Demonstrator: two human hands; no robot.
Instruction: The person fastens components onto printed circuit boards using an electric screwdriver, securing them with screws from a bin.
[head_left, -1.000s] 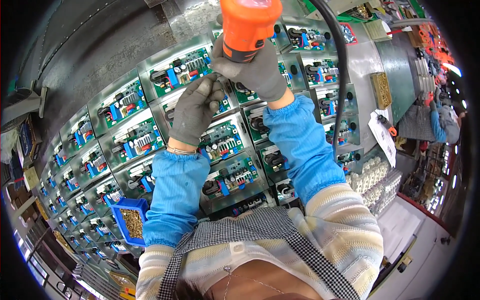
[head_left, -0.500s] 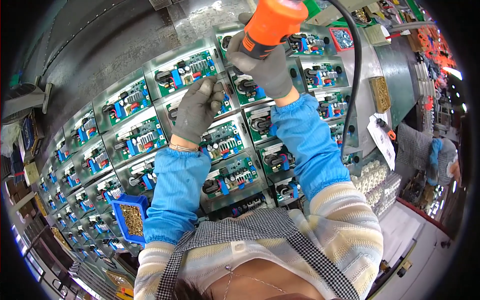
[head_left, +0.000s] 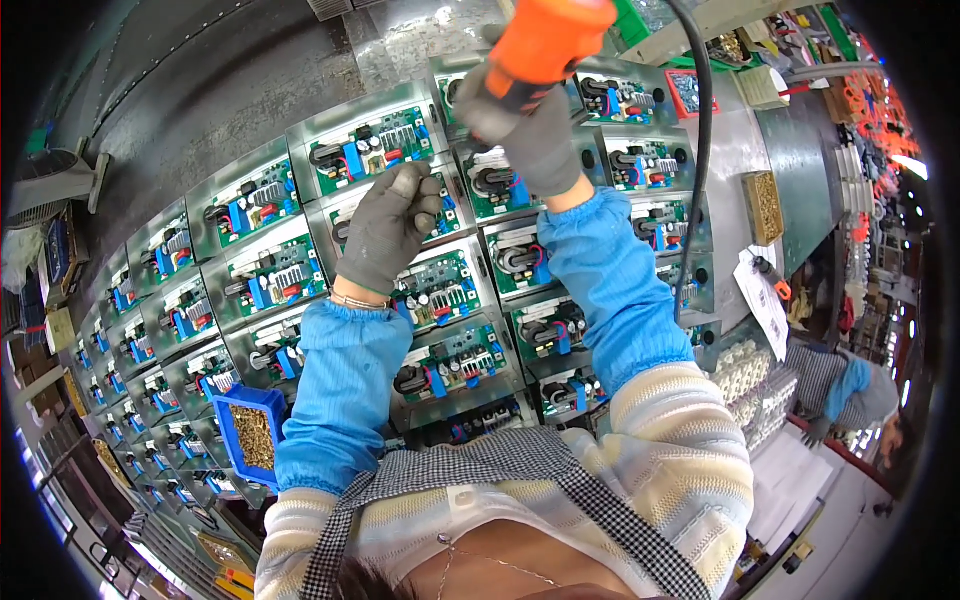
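Observation:
My right hand [head_left: 543, 150], in a grey glove, grips an orange and black power screwdriver [head_left: 552, 45], raised over the far boards and slightly blurred. My left hand [head_left: 383, 232], gloved too, hovers over a green circuit board [head_left: 447, 212] in a metal tray, covering part of it. Its fingers are curled with the thumb pressed against them; anything pinched there is too small or hidden to make out. Around both hands lie rows of similar boards, such as the board [head_left: 370, 148] just beyond my left hand, with blue, red and black parts.
A blue bin [head_left: 226, 425] of small brass-coloured screws stands by my left forearm. The black cable [head_left: 703, 130] hangs to the right of my right arm. Farther right are a red tray [head_left: 672, 92], a box of small metal parts [head_left: 765, 205], and a co-worker [head_left: 850, 392].
The screwdriver and my right hand have shifted slightly left. My left hand stays over the same board, its fingers still curled. The co-worker at the right has moved lower in the view.

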